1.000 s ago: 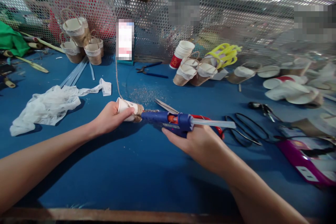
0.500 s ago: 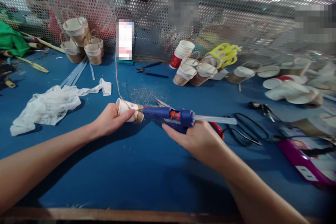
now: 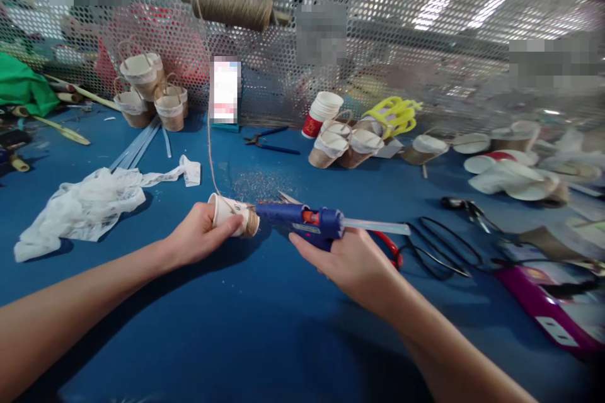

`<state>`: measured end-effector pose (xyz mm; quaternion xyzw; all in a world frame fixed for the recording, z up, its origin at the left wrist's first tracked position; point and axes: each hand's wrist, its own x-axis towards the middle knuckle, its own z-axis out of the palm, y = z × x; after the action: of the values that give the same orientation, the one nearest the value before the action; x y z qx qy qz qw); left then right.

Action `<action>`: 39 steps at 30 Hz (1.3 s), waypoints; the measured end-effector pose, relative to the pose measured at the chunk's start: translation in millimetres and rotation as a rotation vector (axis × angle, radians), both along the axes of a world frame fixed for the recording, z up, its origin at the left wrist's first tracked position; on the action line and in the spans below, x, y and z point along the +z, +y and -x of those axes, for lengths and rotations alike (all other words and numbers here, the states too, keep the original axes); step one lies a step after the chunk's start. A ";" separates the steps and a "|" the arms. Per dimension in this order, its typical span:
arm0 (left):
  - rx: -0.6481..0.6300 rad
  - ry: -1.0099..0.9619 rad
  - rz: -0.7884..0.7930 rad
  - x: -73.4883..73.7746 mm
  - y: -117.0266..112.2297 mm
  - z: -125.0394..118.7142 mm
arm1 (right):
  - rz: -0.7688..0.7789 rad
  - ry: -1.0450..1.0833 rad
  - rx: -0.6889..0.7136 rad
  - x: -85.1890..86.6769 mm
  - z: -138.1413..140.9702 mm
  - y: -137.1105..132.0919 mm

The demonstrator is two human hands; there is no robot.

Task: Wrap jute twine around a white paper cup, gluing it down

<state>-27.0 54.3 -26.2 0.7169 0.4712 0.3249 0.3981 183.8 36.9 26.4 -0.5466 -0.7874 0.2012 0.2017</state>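
My left hand [image 3: 201, 231] is closed round a white paper cup [image 3: 222, 211] lying on its side, its mouth to the left. Brown twine [image 3: 252, 224] is wound about the cup's base end. From there a strand runs up to the twine spool [image 3: 231, 6]. In my right hand [image 3: 347, 258] is a blue glue gun [image 3: 295, 219], with a clear glue stick [image 3: 378, 226] poking out of its back. The gun's nozzle points left at the cup's twine-wrapped end; whether it touches cannot be made out. Partly hidden behind the gun are red-handled scissors [image 3: 288, 198].
White lace [image 3: 85, 204] and glue sticks [image 3: 137, 146] lie left. Pliers [image 3: 271, 140] rest behind the cup. Twine-covered cups [image 3: 169, 112] stand at the back left, more cups [image 3: 362, 146] at the back right. A black cable [image 3: 439, 245] and purple power strip [image 3: 534, 308] are on the right.
The whole view has shifted, so things sit lower in the picture. The glue gun's nozzle stays beside the cup's wrapped end. Both hands keep their hold.
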 end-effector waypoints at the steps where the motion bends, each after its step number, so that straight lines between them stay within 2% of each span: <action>1: -0.003 0.003 -0.007 0.2 -0.3 -0.4 | 0.008 0.005 -0.007 0.3 0.3 0.8; 13: -0.066 0.058 -0.081 -3.9 -0.3 0.3 | 0.157 0.044 -0.045 12.4 -0.8 1.8; 21: -0.101 0.082 -0.237 -1.0 -1.1 -0.3 | 0.301 0.027 -0.142 14.8 2.9 8.0; 31: -0.113 0.094 -0.252 -1.4 -1.1 0.6 | 0.257 0.044 -0.093 13.8 1.3 5.5; 36: -0.098 0.092 -0.197 -3.0 -0.1 1.4 | 0.195 0.094 -0.022 12.9 -1.1 2.6; 39: -0.096 0.093 -0.177 -2.9 -0.1 1.8 | 0.189 0.083 -0.053 13.3 -2.4 -0.2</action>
<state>-28.8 54.2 -29.1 0.7852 0.4238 0.3122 0.3262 186.3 36.7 39.6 -0.5751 -0.7411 0.2917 0.1868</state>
